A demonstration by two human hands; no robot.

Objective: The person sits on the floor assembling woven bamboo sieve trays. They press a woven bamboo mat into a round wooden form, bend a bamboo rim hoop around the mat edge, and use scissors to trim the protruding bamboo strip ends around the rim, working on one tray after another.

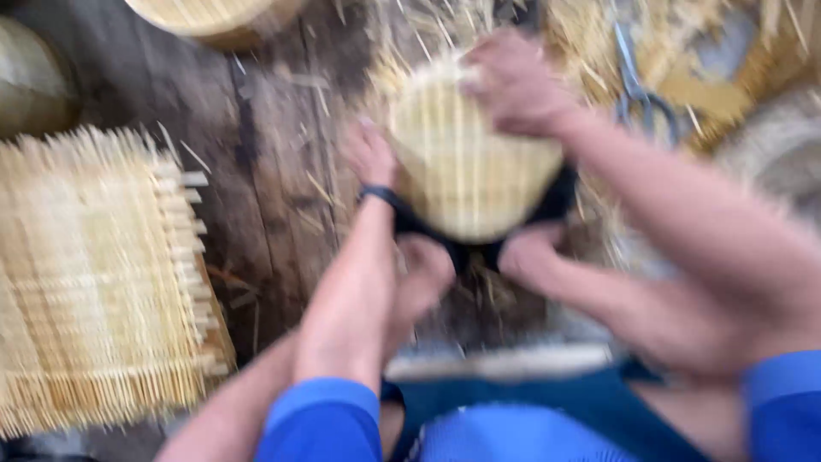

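My left hand (369, 154) and right hand (513, 81) clamp the basket (462, 162) at nine and one o'clock; walls look woven, rim straws still loose.

The small basket (466, 158) held between the left hand (369, 154) and the right hand (513, 81) looked woven of pale, matt bamboo or cane strips, its upper rim rough with loose ends. Left of the grip, a flat woven panel (98, 282) showed the same dry, straw-coloured slats. Under the grip, the wooden boards (265, 171) were dark, rough and worn. Right of it, scissors (637, 94) looked like dull grey metal. Blur hid finer texture.
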